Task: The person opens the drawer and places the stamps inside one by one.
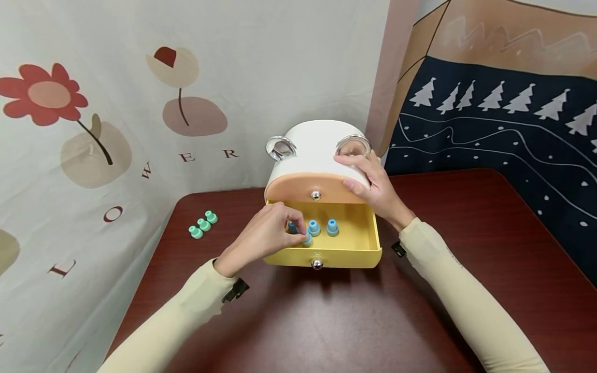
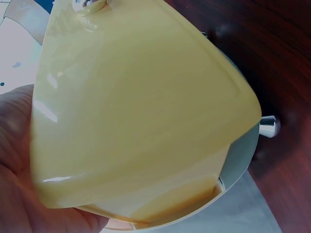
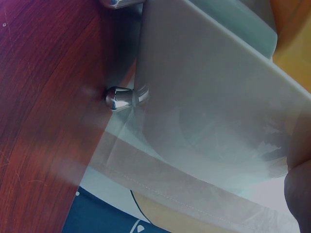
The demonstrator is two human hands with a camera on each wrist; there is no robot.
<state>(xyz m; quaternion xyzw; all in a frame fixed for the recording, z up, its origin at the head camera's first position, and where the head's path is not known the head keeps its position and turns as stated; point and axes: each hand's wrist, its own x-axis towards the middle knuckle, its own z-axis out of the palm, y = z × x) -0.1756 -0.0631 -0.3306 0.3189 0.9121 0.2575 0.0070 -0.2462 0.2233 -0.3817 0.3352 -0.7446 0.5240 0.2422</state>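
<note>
A small cabinet with a white body, an orange upper drawer and a yellow lower drawer stands on the table. The yellow drawer is pulled out and holds several small blue stepped plugs. My left hand reaches into it, thumb and forefinger pinching one blue plug near the drawer's left side. Those fingers partly cover another plug. My right hand rests on the cabinet's upper right, thumb against the orange front, forefinger by a silver ring.
Three green stepped plugs stand in a row at the left of the dark red table. Printed cloth hangs behind. A second silver ring is on the cabinet top. Silver feet show under the cabinet.
</note>
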